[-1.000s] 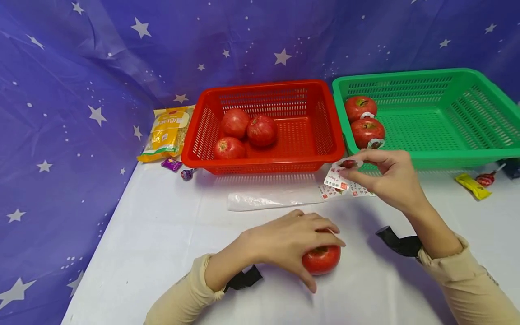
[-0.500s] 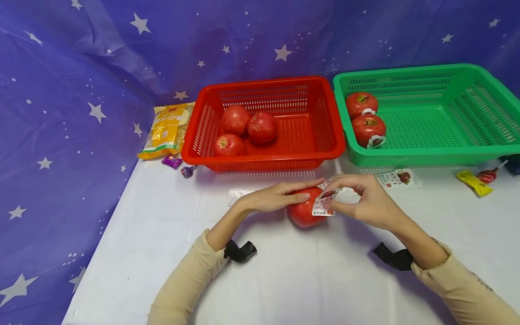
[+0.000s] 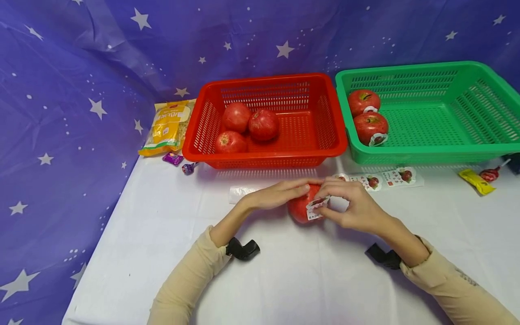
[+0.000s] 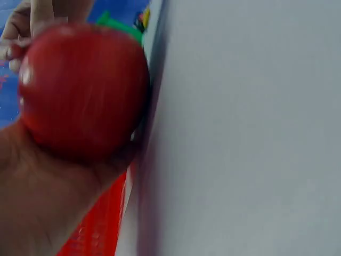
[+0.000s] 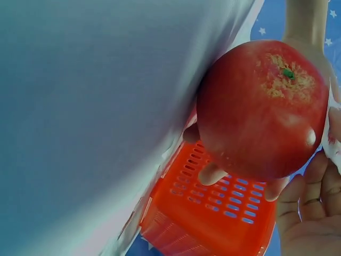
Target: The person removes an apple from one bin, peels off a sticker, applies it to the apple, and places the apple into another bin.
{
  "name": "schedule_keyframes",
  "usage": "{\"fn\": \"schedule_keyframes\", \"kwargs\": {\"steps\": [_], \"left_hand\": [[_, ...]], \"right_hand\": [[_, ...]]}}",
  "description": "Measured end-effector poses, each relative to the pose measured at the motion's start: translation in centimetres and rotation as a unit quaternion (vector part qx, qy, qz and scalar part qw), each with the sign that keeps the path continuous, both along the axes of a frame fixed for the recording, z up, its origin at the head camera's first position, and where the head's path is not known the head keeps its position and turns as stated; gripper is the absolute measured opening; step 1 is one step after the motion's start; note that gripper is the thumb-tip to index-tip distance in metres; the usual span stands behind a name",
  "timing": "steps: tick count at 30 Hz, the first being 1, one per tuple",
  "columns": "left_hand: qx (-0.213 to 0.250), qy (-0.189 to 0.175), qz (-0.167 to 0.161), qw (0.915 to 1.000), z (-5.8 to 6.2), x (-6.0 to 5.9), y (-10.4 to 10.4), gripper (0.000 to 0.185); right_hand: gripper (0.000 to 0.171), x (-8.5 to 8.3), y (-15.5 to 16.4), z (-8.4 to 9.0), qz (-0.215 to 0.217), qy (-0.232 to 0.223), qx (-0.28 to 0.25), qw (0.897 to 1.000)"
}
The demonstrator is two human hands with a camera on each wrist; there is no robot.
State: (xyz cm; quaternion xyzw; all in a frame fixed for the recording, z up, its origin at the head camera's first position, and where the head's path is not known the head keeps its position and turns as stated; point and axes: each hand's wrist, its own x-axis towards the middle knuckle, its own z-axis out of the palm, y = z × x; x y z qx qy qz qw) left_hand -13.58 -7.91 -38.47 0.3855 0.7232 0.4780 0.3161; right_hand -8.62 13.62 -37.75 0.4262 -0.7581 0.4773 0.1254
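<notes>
My left hand (image 3: pixel 276 196) curls round the apple (image 3: pixel 298 210) on the desk (image 3: pixel 292 280), near side of the red basket (image 3: pixel 264 157); my right hand (image 3: pixel 353 205) pinches a label (image 3: pixel 316 211) — sticking it, I judge — so smoothing comes next.

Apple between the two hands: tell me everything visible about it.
The apple is red, rounded and glossy, with a yellowish-brown patch around a green spot, facing the right wrist camera. The left-hand grip curls round its side. A printed white label, pinched in the right-hand grip, overlaps its front in the head view; whether it is stuck on is unclear. So is whether the apple rests on the white tablecloth.
</notes>
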Motion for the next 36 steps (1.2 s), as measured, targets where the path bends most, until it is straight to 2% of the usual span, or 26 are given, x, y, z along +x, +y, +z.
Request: {"fn": "schedule_keyframes", "kwargs": {"steps": [3, 5, 7, 9, 11, 13, 16, 20, 22, 25, 29, 31, 33, 36], "left_hand": [[-0.002, 0.049, 0.021, 0.9986, -0.3, 0.4, 0.4, 0.063], [-0.020, 0.079, 0.051, 0.9953, -0.4, 0.8, 0.7, 0.075], [-0.043, 0.102, 0.080, 0.9907, -0.5, 1.2, 0.9, 0.082], [-0.052, 0.117, 0.091, 0.9875, -0.5, 1.5, 1.2, 0.081], [-0.053, 0.131, 0.088, 0.9861, -0.4, 1.6, 1.4, 0.080], [-0.047, 0.149, 0.072, 0.9851, -0.4, 1.6, 1.6, 0.080], [-0.044, 0.168, 0.040, 0.9840, -0.2, 1.8, 1.6, 0.078], [-0.062, 0.187, 0.012, 0.9803, 0.2, 2.0, 1.5, 0.076], [-0.069, 0.191, 0.006, 0.9791, 0.3, 2.0, 1.5, 0.077], [-0.067, 0.198, 0.002, 0.9779, 0.4, 2.1, 1.7, 0.077], [-0.071, 0.220, -0.021, 0.9728, 0.4, 2.5, 1.9, 0.079], [-0.074, 0.224, -0.032, 0.9711, 0.4, 2.7, 2.1, 0.079], [-0.078, 0.222, -0.031, 0.9713, 0.4, 2.9, 2.1, 0.080], [-0.078, 0.215, -0.018, 0.9734, 0.3, 3.0, 2.1, 0.080]], "right_hand": [[0.032, -0.1, 0.0, -0.1, -0.005, 0.023, 0.001, 1.000], [0.032, -0.1, 0.0, -0.2, -0.017, 0.022, 0.014, 1.000], [0.038, 0.0, 0.1, -0.3, -0.041, 0.010, 0.041, 0.998], [0.050, 0.0, 0.2, -0.3, -0.066, -0.011, 0.077, 0.995], [0.065, 0.1, 0.2, -0.3, -0.090, -0.029, 0.119, 0.988], [0.078, 0.1, 0.2, -0.4, -0.110, -0.042, 0.160, 0.980], [0.083, 0.2, 0.2, -0.4, -0.113, -0.073, 0.217, 0.967], [0.072, 0.2, 0.4, -0.5, -0.072, -0.154, 0.247, 0.954], [0.061, 0.1, 0.5, -0.5, -0.046, -0.177, 0.237, 0.954], [0.047, -0.3, 0.6, -0.6, -0.021, -0.170, 0.214, 0.962], [0.015, -1.1, 0.9, -0.8, -0.015, -0.131, 0.165, 0.977], [0.006, -1.3, 1.1, -0.8, -0.016, -0.110, 0.153, 0.982], [0.010, -1.4, 1.3, -0.7, -0.016, -0.109, 0.152, 0.982], [0.014, -0.8, 1.1, -0.4, -0.034, -0.120, 0.188, 0.974]]}}
